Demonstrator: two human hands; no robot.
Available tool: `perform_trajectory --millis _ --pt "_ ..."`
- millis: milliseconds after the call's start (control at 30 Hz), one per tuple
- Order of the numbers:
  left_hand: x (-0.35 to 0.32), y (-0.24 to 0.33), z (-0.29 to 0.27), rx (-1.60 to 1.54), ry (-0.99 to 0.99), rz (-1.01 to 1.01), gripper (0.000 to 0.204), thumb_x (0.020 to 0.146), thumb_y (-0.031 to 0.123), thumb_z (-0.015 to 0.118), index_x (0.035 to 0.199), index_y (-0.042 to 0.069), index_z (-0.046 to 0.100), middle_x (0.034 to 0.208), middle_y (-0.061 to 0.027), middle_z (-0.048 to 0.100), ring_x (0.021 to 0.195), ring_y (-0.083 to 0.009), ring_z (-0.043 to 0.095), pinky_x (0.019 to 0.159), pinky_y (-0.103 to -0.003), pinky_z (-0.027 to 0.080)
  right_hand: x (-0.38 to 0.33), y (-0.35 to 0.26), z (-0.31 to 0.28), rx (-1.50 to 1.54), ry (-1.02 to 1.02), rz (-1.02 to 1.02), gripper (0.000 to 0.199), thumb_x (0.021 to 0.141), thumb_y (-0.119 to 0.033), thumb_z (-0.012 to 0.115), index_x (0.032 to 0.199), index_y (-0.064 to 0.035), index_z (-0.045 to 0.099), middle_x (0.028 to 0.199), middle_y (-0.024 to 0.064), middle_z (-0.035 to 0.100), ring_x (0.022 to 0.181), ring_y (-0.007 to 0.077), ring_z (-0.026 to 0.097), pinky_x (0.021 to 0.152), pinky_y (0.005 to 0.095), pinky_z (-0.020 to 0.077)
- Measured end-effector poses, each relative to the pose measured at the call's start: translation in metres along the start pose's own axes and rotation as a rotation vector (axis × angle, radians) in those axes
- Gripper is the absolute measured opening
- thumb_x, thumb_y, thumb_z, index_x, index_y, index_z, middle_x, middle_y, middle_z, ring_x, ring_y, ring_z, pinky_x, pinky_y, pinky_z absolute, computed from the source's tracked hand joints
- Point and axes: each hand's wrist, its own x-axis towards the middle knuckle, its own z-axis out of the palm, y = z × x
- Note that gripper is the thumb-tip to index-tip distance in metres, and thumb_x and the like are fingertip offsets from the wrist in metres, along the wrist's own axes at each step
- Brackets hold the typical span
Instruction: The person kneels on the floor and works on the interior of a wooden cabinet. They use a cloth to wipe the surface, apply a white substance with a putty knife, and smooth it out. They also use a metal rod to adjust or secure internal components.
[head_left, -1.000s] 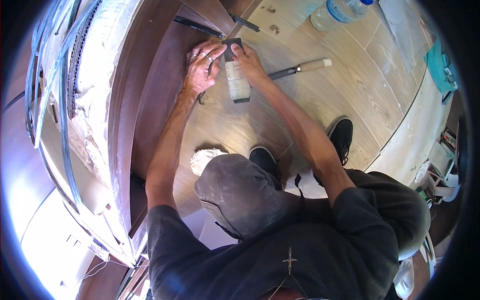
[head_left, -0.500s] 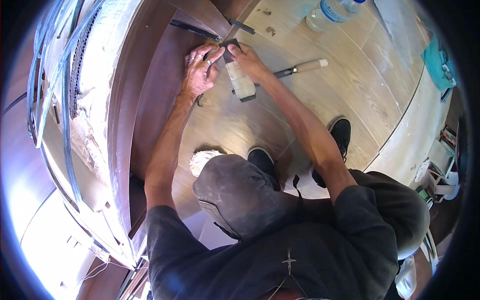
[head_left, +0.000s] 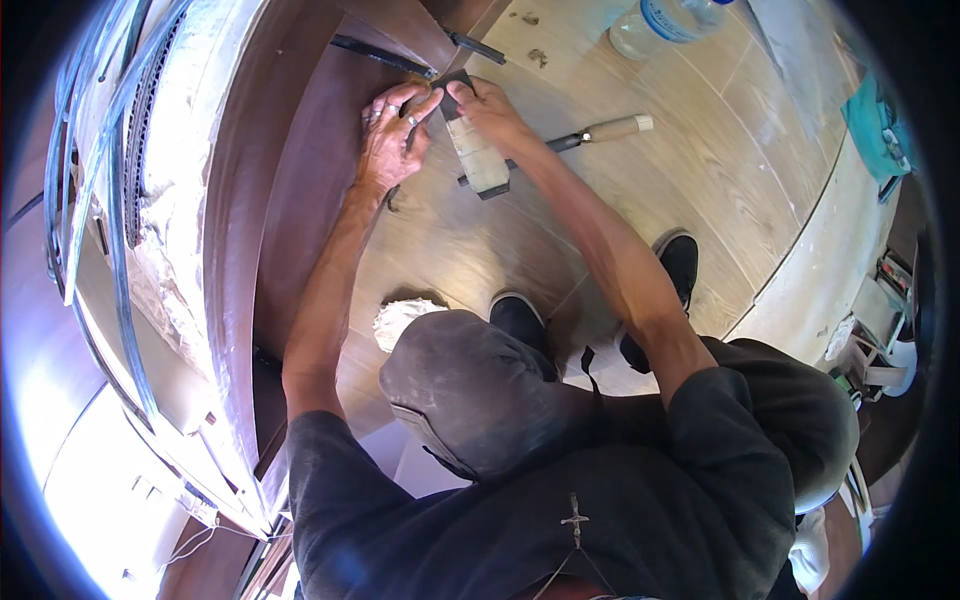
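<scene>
Now shifted slightly up the floor toward the brown panel's (head_left: pixel 300 190) edge, left hand (head_left: pixel 392 135) and right hand (head_left: pixel 490 110) stay pinched together on the pale block's (head_left: pixel 478 158) dark end, chisel (head_left: pixel 598 132) lying just beside.

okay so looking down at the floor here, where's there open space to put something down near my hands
Bare floor lies right of the wooden-handled tool, running toward the pale strip, and between the plastic bottle and that tool. More lies below the pale block, above the shoes. It is crowded where the left hand and right hand meet by the brown panel.
</scene>
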Motion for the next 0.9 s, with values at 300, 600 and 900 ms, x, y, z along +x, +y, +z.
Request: perform_trajectory --millis 300,600,900 --pt "-0.001 -0.003 0.001 0.031 -0.021 -0.001 0.060 0.074 0.001 0.061 0.129 0.023 0.061 0.125 -0.0076 0.054 0.118 -0.0288 0.049 0.097 -0.044 0.040 -0.014 0.002 0.022 0.117 0.178 -0.085 0.028 0.101 -0.031 0.050 0.102 -0.0039 0.059 0.080 0.0030 0.057 0.073 0.0135 0.053 0.064 0.0327 0.0462" --pt "0.001 0.001 -0.001 0.042 -0.013 0.004 0.059 0.074 0.000 0.061 0.129 0.022 0.062 0.124 -0.0088 0.055 0.116 -0.0297 0.050 0.097 -0.043 0.041 -0.016 0.003 0.024 0.075 0.233 -0.125 0.030 0.101 -0.031 0.049 0.100 -0.0034 0.060 0.079 0.0038 0.059 0.072 0.0138 0.054 0.065 0.0329 0.0468" --pt "0.002 0.003 0.001 0.102 -0.012 0.021 0.060 0.074 0.000 0.061 0.130 0.022 0.060 0.125 -0.0074 0.054 0.116 -0.0292 0.050 0.097 -0.043 0.040 0.009 0.009 -0.007 -0.028 0.030 -0.065 0.029 0.100 -0.033 0.052 0.103 -0.0063 0.063 0.084 -0.0003 0.060 0.076 0.0116 0.053 0.069 0.0303 0.0468"
